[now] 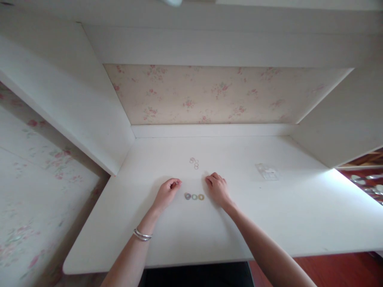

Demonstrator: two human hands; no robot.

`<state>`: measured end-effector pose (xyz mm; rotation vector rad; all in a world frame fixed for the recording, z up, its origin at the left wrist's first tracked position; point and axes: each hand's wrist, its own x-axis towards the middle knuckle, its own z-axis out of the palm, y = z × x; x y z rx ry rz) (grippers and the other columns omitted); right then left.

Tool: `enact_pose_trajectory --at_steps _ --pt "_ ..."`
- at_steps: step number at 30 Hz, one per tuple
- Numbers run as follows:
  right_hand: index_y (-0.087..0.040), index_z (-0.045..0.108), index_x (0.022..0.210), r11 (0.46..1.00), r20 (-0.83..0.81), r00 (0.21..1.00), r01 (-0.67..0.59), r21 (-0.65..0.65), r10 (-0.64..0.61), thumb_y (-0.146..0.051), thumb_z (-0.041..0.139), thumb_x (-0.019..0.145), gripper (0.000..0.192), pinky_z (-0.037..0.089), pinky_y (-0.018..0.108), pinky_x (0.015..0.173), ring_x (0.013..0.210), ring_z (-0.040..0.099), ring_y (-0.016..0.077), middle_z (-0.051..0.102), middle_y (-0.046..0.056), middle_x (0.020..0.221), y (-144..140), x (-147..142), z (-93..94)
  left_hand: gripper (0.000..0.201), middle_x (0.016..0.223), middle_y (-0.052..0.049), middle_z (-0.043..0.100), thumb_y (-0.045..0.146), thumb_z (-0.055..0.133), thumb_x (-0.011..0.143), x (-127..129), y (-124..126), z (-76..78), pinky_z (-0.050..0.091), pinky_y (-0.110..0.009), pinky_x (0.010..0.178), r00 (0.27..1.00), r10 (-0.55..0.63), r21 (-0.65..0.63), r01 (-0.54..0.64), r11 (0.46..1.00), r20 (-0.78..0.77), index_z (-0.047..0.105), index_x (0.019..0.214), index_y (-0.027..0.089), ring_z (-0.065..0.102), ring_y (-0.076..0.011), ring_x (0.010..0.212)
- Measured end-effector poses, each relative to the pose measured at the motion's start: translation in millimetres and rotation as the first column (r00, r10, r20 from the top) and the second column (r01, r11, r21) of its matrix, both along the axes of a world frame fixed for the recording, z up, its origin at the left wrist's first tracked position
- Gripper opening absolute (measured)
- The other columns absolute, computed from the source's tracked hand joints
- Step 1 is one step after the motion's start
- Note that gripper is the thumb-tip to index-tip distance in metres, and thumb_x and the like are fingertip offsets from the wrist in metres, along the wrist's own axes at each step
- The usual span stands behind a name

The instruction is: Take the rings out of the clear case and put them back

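Note:
My left hand [168, 192] rests on the white desk with thumb and index finger pinched together. Something tiny may be at its fingertips, too small to name. On the other side, my right hand [218, 189] lies with its fingers curled toward the desktop, and whatever is under them is hidden. Between the hands, nearer my body, three small rings sit in a row: a grey ring [188, 196], a pale green ring [194, 197] and a yellow ring [201, 197]. Farther back lies a loose cluster of several thin pinkish rings [196, 164], touched by neither hand.
A clear plastic bag [267, 172] lies on the white desk [299, 215] to the right. White side panels [98, 119] and an overhead shelf [209, 46] frame the desk. Flowered wallpaper [185, 93] covers the back. A dark seat [197, 275] shows under the front edge.

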<state>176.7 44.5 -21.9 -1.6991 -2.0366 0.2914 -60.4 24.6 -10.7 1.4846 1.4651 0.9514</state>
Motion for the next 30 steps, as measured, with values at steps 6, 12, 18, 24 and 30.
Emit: enact_pose_trajectory --at_steps 6,12,18,24,30 --pt "-0.021 0.066 0.089 0.997 -0.267 0.961 -0.07 0.022 0.073 -0.031 0.04 0.092 0.028 0.043 0.027 0.07 0.076 0.056 0.0145 0.059 0.005 0.088 -35.8 -0.6 -2.4 0.031 0.069 0.0 0.059 0.043 0.051 0.08 0.4 -0.6 -0.1 0.038 -0.023 0.057 0.999 -0.042 0.009 0.042 0.999 -0.012 0.066 0.09 0.017 0.051 -0.0131 0.062" --pt "-0.023 0.065 0.092 0.987 -0.241 0.958 -0.158 0.009 0.156 -0.034 0.04 0.092 0.028 0.045 0.028 0.074 0.082 0.057 0.0166 0.059 0.005 0.088 -69.4 -1.5 -0.8 0.031 0.067 0.001 0.056 0.043 0.051 0.081 -0.8 -1.9 0.0 0.038 -0.023 0.057 0.999 -0.051 0.019 0.051 0.999 -0.012 0.065 0.09 0.017 0.05 -0.0127 0.062" --pt "-0.023 0.066 0.092 0.978 -0.126 0.97 -0.205 0.046 0.21 -0.031 0.042 0.092 0.026 0.043 0.03 0.078 0.082 0.056 0.0162 0.06 0.005 0.089 -68.6 -8.3 1.7 0.029 0.066 0.001 0.055 0.042 0.052 0.081 -1.8 -4.9 -2.2 0.037 -0.023 0.057 0.999 -0.049 0.037 0.048 0.998 0.007 0.065 0.09 0.017 0.049 -0.0124 0.062" --pt "-0.024 0.068 0.093 0.975 -0.126 0.967 -0.218 0.04 0.222 -0.032 0.043 0.091 0.026 0.043 0.03 0.077 0.08 0.056 0.0154 0.06 0.004 0.087 -69.9 -12.6 1.6 0.027 0.066 0.001 0.056 0.039 0.054 0.08 -2.2 -6.0 -4.3 0.037 -0.022 0.057 0.999 -0.038 0.052 0.036 0.998 0.039 0.066 0.088 0.017 0.049 -0.0121 0.062" --pt "-0.021 0.069 0.088 0.997 -0.434 0.9 -0.065 -0.03 0.045 -0.041 0.047 0.087 0.03 0.044 0.027 0.063 0.071 0.056 0.0147 0.06 0.006 0.086 -64.1 -7.1 -2.2 0.027 0.068 0.001 0.058 0.039 0.058 0.076 -5.9 -5.9 -2.1 0.035 -0.022 0.058 0.983 -0.008 0.021 0.005 1.0 0.182 0.067 0.088 0.017 0.048 -0.0111 0.061"
